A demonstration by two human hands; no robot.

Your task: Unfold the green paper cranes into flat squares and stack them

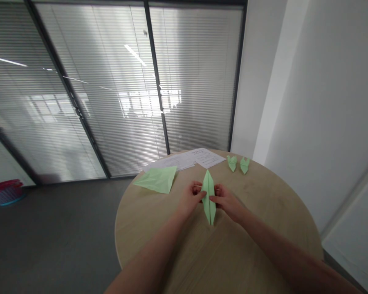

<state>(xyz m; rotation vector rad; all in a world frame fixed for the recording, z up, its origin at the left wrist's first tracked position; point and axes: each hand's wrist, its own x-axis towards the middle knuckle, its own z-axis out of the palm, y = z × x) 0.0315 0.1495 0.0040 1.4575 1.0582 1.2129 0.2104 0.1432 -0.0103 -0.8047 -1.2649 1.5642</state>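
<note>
A folded piece of light green origami paper (209, 204) stands out in the middle of the view, long and narrow with pointed ends and a crease down its centre. My left hand (194, 197) pinches its left edge, thumb on the front face and fingers behind. On the opposite edge, my right hand (225, 200) grips it the same way, with the thumb near the centre crease. The paper is held over the round wooden table. Fingers behind the paper are partly hidden.
On the round table (263, 220), a creased green sheet (159, 179) lies at the left. Printed white papers (208, 157) overlap at the far edge. Two small folded green paper shapes (232, 163) sit at the back right. A basket (6, 194) stands on the floor, far left.
</note>
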